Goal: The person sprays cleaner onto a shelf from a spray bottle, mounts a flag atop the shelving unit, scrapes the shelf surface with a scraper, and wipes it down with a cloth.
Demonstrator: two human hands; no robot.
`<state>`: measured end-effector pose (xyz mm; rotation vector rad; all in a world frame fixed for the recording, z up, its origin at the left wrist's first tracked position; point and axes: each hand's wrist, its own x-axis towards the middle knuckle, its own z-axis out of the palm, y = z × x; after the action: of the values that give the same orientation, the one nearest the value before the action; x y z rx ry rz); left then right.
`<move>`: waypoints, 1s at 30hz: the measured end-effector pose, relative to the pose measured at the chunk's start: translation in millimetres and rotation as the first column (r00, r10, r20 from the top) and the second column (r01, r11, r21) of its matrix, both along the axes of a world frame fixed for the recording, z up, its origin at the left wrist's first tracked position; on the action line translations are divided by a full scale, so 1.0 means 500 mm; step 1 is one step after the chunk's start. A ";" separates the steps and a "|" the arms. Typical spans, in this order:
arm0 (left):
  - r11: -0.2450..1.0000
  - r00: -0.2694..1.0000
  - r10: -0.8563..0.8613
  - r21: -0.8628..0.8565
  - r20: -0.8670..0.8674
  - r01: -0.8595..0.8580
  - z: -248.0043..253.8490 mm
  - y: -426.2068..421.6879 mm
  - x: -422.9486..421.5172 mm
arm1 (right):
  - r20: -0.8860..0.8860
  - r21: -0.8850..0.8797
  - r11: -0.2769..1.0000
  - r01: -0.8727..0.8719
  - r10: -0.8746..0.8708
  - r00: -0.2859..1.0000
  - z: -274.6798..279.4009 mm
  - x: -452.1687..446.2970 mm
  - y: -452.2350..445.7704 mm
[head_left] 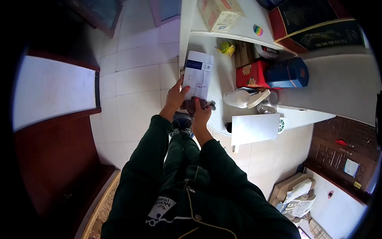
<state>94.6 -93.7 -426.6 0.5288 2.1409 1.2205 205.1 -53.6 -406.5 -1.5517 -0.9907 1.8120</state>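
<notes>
A white box [198, 81] with a dark blue label stands at the left edge of the white shelf. My left hand [175, 96] is closed on its left side, with fingertips against the box's face. My right hand [202, 116] pinches a dark reddish-brown cloth [190, 106] at the box's near end, the thumb on top. Part of the cloth is hidden by both hands. A small dark tuft [213, 105] lies just right of my right hand.
Right of the box are a white bottle [236, 98], glass jars [267, 102], a red box [251, 75], a blue canister [287, 73] and a yellow-green figurine [227, 48]. A white panel [255, 128] juts out nearer. Above is an upper shelf with a cream carton [221, 15].
</notes>
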 end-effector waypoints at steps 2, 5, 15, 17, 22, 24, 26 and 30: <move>0.999 0.999 -0.007 0.042 -0.051 0.009 0.001 0.008 -0.001 | 0.157 0.098 0.992 -0.073 0.057 0.986 -0.006 0.014 0.019; 1.000 1.000 -0.005 0.005 0.012 0.005 0.015 0.003 0.003 | 0.222 0.263 0.963 -0.061 0.001 0.975 -0.004 0.024 0.023; 0.994 1.000 0.029 0.102 0.003 -0.030 0.007 0.005 0.005 | 0.410 0.357 0.886 -0.295 0.134 0.902 -0.011 0.055 0.040; 0.992 0.999 0.036 0.118 -0.014 -0.035 0.005 0.008 0.004 | 0.227 0.210 0.975 -0.073 0.024 0.974 0.005 0.105 0.010; 0.993 0.996 0.034 0.106 0.081 -0.043 0.031 0.007 0.004 | 0.109 0.023 1.000 -0.008 0.005 0.994 0.061 0.161 -0.020; 0.995 0.995 0.042 0.083 0.092 -0.050 0.046 0.010 0.006 | 0.091 0.199 0.980 0.007 -0.025 0.996 0.069 0.132 0.003; 0.997 0.994 0.050 0.061 0.097 -0.056 0.050 0.011 0.006 | 0.095 0.355 0.935 0.005 -0.042 0.995 0.075 0.079 0.026; 0.994 0.995 0.029 0.103 0.099 -0.040 0.027 0.008 0.005 | 0.232 0.427 0.869 -0.248 0.160 0.959 0.028 -0.008 0.056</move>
<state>97.1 -89.8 -413.0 0.4689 2.0203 1.3564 201.0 -25.9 -392.4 -1.3761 -1.5955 1.4313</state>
